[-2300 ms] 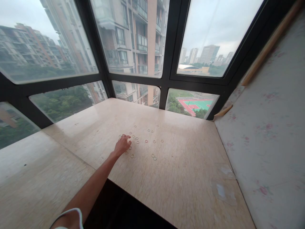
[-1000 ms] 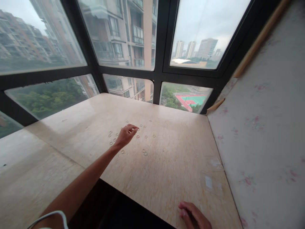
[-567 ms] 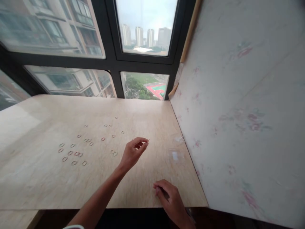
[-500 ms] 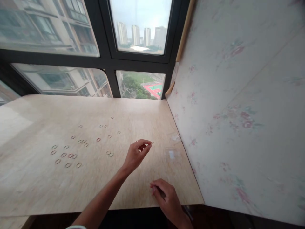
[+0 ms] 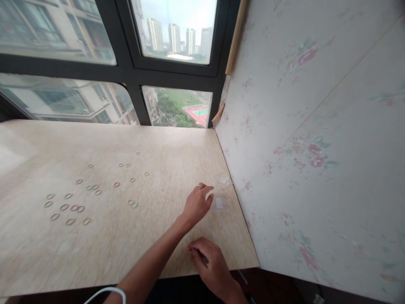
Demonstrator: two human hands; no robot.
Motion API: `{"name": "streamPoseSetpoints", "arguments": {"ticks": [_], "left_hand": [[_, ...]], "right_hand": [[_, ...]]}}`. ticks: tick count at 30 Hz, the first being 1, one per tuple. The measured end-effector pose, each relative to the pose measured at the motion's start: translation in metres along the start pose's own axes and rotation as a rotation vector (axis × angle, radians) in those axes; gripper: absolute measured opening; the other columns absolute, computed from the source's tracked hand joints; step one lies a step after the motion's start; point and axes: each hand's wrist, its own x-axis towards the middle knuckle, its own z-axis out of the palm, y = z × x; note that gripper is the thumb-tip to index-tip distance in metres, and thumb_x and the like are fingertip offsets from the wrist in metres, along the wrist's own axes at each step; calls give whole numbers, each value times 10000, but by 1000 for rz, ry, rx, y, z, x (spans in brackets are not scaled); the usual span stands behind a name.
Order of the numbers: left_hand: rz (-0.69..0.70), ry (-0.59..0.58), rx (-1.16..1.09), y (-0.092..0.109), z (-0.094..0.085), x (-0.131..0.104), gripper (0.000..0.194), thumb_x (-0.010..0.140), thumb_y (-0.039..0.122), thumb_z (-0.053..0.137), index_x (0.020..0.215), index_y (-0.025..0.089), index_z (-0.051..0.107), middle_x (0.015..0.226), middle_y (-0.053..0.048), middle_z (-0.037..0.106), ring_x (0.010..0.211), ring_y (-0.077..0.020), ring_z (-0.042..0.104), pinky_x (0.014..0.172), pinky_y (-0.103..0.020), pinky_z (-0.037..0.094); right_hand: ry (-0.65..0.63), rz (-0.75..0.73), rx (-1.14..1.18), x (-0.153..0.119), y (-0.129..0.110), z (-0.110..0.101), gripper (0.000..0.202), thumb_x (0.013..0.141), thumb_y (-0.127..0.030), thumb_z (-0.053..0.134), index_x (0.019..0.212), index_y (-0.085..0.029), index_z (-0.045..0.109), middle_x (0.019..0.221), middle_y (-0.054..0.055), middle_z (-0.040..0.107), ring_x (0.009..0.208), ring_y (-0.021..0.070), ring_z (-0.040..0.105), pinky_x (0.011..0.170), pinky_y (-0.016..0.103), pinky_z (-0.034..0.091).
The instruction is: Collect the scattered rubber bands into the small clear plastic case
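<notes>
My left hand [image 5: 198, 202] reaches over the near-left edge of a small clear plastic box [image 5: 223, 203]. Its index finger and thumb stand a little apart, and I see nothing between them. A thin ring sits on one of its fingers. Nearer the front edge, my right hand [image 5: 209, 259] is closed, fingertips together; whatever it may hold is hidden. Behind the box lies another clear plastic piece [image 5: 224, 180]. Several thin bands are spread over the table's left half, among them a red band [image 5: 117, 184] and a pair of touching bands [image 5: 132, 204].
The pale marbled table [image 5: 152, 245] runs up to the dark window frame [image 5: 177, 78]. A wall with a floral pattern [image 5: 300, 169] borders it on the right. A white cable [image 5: 107, 289] curves beside my left forearm.
My left hand has moved right to the clear box, and its pinched fingertips have parted; the small thing at their tips no longer shows. My right hand remains closed. The view has shifted slightly.
</notes>
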Motion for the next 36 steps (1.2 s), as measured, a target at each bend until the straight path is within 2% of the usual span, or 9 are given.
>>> {"name": "streamPoseSetpoints", "arguments": {"ticks": [3,6,13,17,20,22,24,30,36], "left_hand": [[-3,24,16,-6,-13,-6,315,882,221,495,1173,202,616,1047,-79,627,754,-159,585,753,-323,487],[10,38,9,-19,-28,-21,279,885,210,482,1118,195,633,979,-58,639,713,-141,572,737,-312,481],[-17,136,-44,-59,-53,-78,223,870,174,490,965,201,689,834,-37,650,656,-122,567,631,-240,456],[-98,319,-68,-85,-78,-103,184,854,188,507,897,182,686,759,-19,634,610,-110,540,606,-227,439],[-178,477,-81,-104,-102,-116,171,851,214,512,874,175,678,722,-3,615,570,-100,506,586,-225,428],[-210,542,-103,-113,-116,-126,168,852,232,519,882,177,675,723,3,609,556,-95,488,570,-223,422],[-238,575,-111,-121,-127,-137,165,853,247,524,888,181,672,732,4,609,557,-95,483,561,-223,420],[-345,615,-14,-142,-145,-174,195,858,291,519,932,183,663,758,-4,604,567,-111,504,587,-253,453],[-281,364,146,-146,-148,-188,227,851,341,561,988,193,665,911,-59,610,788,-184,586,724,-320,479]], "right_hand": [[-1,0,4,-1,0,1,208,851,-99,484,930,-200,647,831,35,668,771,156,621,712,257,482],[-12,15,12,0,-1,0,200,861,-114,486,935,-200,649,826,38,664,765,157,621,699,258,482],[18,140,279,-1,5,-5,162,926,-265,498,1004,-221,633,901,49,647,712,148,637,652,268,531],[74,214,374,-2,9,-9,212,918,-316,533,1112,-257,597,927,53,614,748,166,637,552,255,543],[85,215,356,0,1,-10,277,905,-325,555,1179,-285,565,1174,97,537,875,206,642,514,264,560],[83,207,322,5,-8,-9,302,910,-324,544,1211,-296,542,1301,111,461,954,233,635,532,285,579],[61,191,272,12,-16,-6,327,919,-315,532,1245,-298,515,1298,113,472,991,242,630,592,313,596],[-91,66,115,53,-30,16,324,924,-293,520,1248,-293,514,1270,97,507,982,207,642,759,356,578],[-159,50,144,105,-28,50,283,892,-321,543,1165,-249,549,1121,83,600,906,187,664,724,329,557]]}}
